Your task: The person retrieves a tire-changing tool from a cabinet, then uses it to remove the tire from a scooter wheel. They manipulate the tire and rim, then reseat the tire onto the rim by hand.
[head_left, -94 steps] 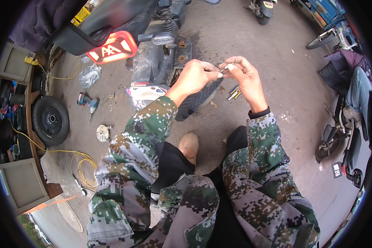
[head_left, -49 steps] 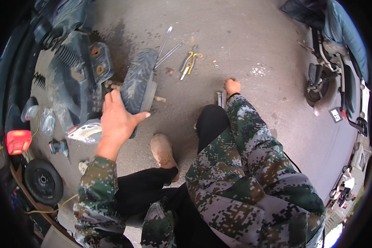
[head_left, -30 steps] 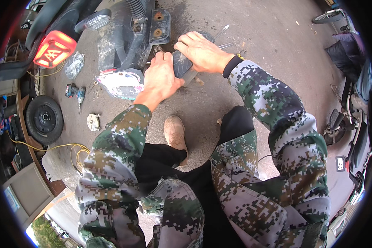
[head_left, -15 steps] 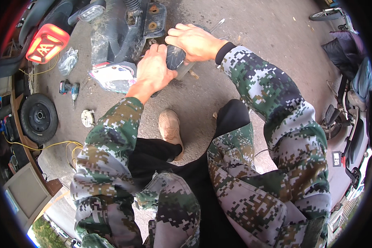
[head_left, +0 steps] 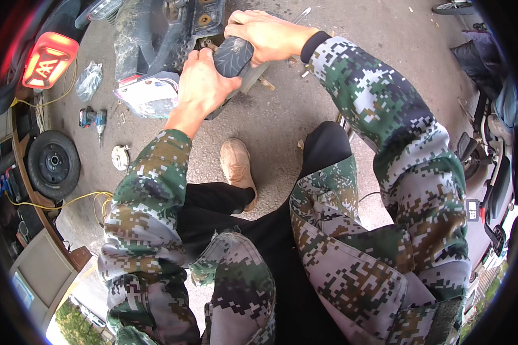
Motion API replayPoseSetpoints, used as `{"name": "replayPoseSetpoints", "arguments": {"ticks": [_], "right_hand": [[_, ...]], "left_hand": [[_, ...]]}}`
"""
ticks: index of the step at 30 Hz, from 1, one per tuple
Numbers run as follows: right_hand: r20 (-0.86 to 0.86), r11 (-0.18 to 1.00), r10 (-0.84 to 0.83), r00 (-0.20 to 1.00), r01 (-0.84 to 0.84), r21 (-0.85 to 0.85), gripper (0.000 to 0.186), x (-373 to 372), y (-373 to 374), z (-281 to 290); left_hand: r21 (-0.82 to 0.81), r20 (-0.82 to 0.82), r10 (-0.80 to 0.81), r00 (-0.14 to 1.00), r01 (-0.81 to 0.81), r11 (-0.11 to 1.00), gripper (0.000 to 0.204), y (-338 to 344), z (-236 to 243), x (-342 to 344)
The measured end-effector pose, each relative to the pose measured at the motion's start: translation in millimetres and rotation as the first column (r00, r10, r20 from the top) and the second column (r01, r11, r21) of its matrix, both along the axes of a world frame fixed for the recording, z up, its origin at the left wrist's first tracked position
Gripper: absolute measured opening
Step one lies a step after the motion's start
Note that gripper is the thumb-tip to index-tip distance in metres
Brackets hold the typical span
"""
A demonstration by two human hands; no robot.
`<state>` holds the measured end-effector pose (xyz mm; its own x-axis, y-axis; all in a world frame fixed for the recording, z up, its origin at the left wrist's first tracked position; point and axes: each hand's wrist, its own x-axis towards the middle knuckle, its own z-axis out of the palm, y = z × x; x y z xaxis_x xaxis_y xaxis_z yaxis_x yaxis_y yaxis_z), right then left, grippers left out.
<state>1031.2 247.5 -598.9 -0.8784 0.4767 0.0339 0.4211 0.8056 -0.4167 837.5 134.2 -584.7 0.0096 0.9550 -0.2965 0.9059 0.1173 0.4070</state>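
Both of my hands grip a black treaded scooter tyre (head_left: 233, 57) from its two sides, at the rear of a dusty scooter body. My left hand (head_left: 201, 83) wraps its left side, thumb across the tread. On the right side, my right hand (head_left: 265, 34) curls over with its fingers on the top edge. The wheel's lower part and hub are largely hidden by the hands. Just left of the tyre is the scooter's black plastic rear fender (head_left: 149, 46), dirty and with a white plate-like panel (head_left: 147, 95) at its end.
A cordless drill (head_left: 95, 123), a round metal brake plate (head_left: 120, 157) and a plastic bag (head_left: 89, 80) lie on the ground to the left. Beyond them are a spare wheel (head_left: 53, 165) and a yellow cable (head_left: 69, 202). Parked scooters (head_left: 492, 184) line the right side.
The hands stay on the tyre; more of its tread shows between them now. The view has shifted, with the scooter sitting slightly higher and further left in the picture.
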Motion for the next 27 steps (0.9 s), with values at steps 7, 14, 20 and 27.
{"name": "replayPoseSetpoints", "arguments": {"ticks": [7, 14, 20, 27], "right_hand": [[-0.013, 0.978, 0.037, 0.999, -0.034, 0.206, 0.073, -8.4, -25.9, -1.9], [0.179, 0.989, 0.077, 0.981, -0.098, 0.109, 0.072, -19.4, -12.7, 18.7], [0.353, 0.993, 0.08, 0.932, -0.104, 0.049, 0.087, -31.0, -1.1, 39.9], [0.144, 0.97, 0.147, 0.979, -0.171, 0.173, 0.084, -30.7, -3.7, 21.9]], "left_hand": [[0.159, -0.036, 0.029, 0.999, -0.023, 0.987, 0.078, -35.4, -6.5, 1.8], [0.091, -0.026, -0.018, 0.999, 0.02, 0.996, 0.08, -27.2, 1.4, -2.6], [0.069, 0.057, 0.036, 0.998, -0.04, 0.997, 0.077, -20.4, 15.9, -0.9], [0.147, 0.017, 0.124, 0.992, -0.125, 0.981, 0.091, -23.7, 2.1, 3.7]]}}
